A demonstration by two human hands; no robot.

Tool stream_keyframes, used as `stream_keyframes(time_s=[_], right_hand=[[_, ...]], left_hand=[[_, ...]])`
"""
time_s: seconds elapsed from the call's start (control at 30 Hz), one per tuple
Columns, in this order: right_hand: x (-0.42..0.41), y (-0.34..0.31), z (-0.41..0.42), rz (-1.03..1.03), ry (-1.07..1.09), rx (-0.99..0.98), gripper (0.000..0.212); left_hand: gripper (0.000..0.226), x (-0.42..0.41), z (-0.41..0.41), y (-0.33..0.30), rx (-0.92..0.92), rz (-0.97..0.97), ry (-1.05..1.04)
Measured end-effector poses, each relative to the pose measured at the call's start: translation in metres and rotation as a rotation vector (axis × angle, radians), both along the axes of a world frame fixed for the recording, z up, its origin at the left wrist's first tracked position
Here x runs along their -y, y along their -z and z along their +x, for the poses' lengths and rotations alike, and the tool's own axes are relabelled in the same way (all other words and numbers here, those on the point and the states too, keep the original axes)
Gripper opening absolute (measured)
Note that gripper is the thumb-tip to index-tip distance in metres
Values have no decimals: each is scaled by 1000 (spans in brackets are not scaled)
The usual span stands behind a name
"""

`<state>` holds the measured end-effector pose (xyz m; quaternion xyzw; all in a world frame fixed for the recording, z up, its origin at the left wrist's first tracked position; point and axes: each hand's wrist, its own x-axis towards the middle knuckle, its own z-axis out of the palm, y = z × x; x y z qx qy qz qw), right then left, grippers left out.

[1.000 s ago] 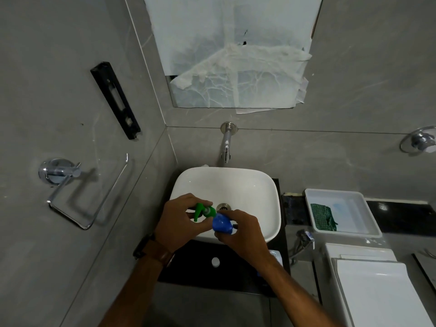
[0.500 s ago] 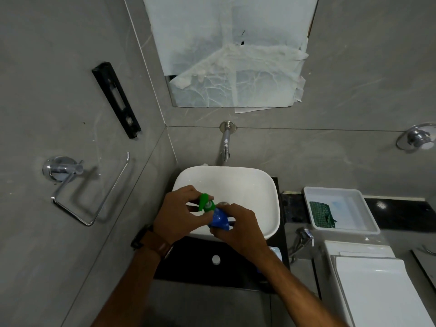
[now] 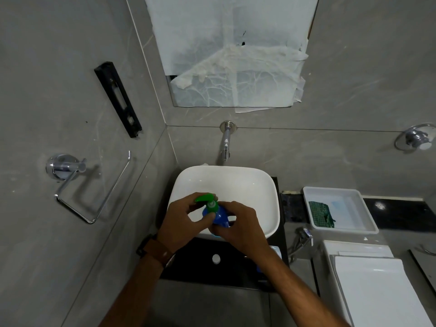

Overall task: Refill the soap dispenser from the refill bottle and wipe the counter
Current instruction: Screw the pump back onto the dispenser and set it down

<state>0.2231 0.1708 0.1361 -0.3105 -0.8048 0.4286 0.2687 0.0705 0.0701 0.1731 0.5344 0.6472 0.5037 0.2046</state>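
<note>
Over the front of the white basin [image 3: 259, 185] I hold a blue soap dispenser [image 3: 220, 215]. My right hand [image 3: 238, 225] wraps around its body from the right. The fingers of my left hand [image 3: 181, 220] pinch its green pump head [image 3: 207, 201], whose spout points left. A small white cap [image 3: 215, 258] lies on the black counter [image 3: 236, 267] below my hands. A pale blue object [image 3: 274, 251] peeks out beside my right forearm on the counter; most of it is hidden. A green cloth [image 3: 320, 214] lies in a white tray [image 3: 361, 227] at the right.
A wall tap [image 3: 226, 147] juts out above the basin. A chrome towel holder [image 3: 77, 185] is fixed to the left wall. A white toilet cistern [image 3: 368, 279] stands at the lower right, with a chrome valve [image 3: 303, 237] beside it.
The green pump head has turned between my left fingers; its spout now points left and up. Both hands stay on the dispenser over the basin's front rim.
</note>
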Motion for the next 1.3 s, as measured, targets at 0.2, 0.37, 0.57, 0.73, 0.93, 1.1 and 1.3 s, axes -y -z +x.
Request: stream_keyframes(time_s=[0.2,0.37,0.57,0.73,0.93,1.1,1.3], right_hand=[[-1,-6,-2,20,-28,9,51],[-3,-4,-3,-8,-5,11,53],[-3,-3,-6,-7,-24,17,53],[-2,0,-11,-20,-7,33,53],[-4,-2,-13,-44,-1,38,52],[-3,-3,-16,-38,-12,45,52],[-7,-5,-18,-51,-2,46,53]], left_hand=[[38,-6,3,1,197,26,-108],[35,-5,0,6,320,-54,-35],[36,-7,6,10,257,-28,-168],[31,-7,3,11,262,-34,-147],[43,-6,2,12,249,-47,-117],[36,-10,-2,17,210,-4,-193],[38,-9,-7,17,259,-62,-67]])
